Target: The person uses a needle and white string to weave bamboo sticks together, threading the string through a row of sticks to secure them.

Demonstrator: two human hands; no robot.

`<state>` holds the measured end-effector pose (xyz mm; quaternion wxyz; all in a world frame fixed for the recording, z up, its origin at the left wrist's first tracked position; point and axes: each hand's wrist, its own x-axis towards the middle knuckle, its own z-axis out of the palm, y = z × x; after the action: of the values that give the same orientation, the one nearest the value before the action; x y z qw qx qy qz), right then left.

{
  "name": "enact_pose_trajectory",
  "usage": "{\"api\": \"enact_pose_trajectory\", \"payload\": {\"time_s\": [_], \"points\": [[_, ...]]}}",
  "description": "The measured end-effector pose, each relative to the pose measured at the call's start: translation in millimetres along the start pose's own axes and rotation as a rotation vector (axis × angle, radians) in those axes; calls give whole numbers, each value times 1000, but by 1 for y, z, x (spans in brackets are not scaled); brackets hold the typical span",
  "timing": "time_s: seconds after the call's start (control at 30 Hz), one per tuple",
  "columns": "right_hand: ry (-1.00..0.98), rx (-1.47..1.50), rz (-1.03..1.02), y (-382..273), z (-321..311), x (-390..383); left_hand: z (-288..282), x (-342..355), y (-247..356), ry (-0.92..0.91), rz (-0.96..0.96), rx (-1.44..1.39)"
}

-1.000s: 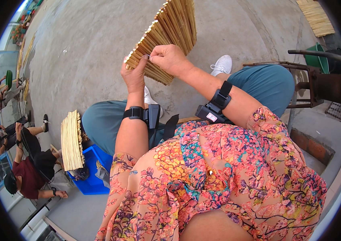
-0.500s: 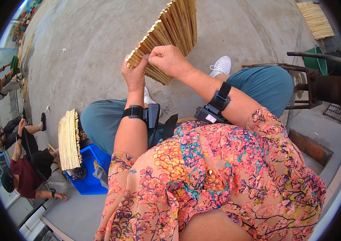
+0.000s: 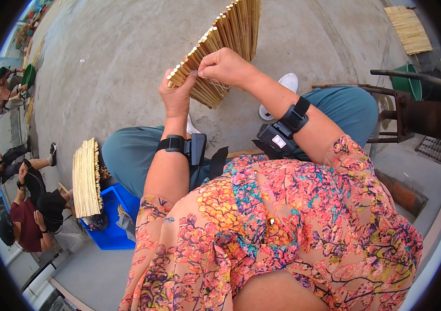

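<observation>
The mat (image 3: 237, 37) is out past the knees (image 3: 353, 109). Many sticks (image 3: 206, 94) already sit in a row; I can't tell what's left. The left hand (image 3: 178, 97) pinches one end. The right hand's (image 3: 229, 67) fingertips press together, maybe on string (image 3: 216, 83).

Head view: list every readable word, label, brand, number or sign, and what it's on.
None readable.
White sticker on the black device strapped to the right forearm: marking too small to read.
Mat of sticks: no text visible.
</observation>
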<state>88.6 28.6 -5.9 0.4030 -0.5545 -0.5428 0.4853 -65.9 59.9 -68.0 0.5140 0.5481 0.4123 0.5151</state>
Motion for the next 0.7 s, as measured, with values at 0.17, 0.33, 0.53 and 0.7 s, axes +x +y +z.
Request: {"api": "enact_pose_trajectory", "payload": {"time_s": [0.17, 0.33, 0.53, 0.7], "points": [[8, 175, 241, -14, -21, -49, 18, -30, 18, -141, 24, 152], [30, 268, 422, -21, -36, -105, 33, -50, 21, -323, 203, 248], [137, 220, 398, -18, -42, -134, 49, -55, 25, -420, 487, 232], [267, 285, 369, -14, -47, -156, 67, -56, 39, -469, 512, 226]]}}
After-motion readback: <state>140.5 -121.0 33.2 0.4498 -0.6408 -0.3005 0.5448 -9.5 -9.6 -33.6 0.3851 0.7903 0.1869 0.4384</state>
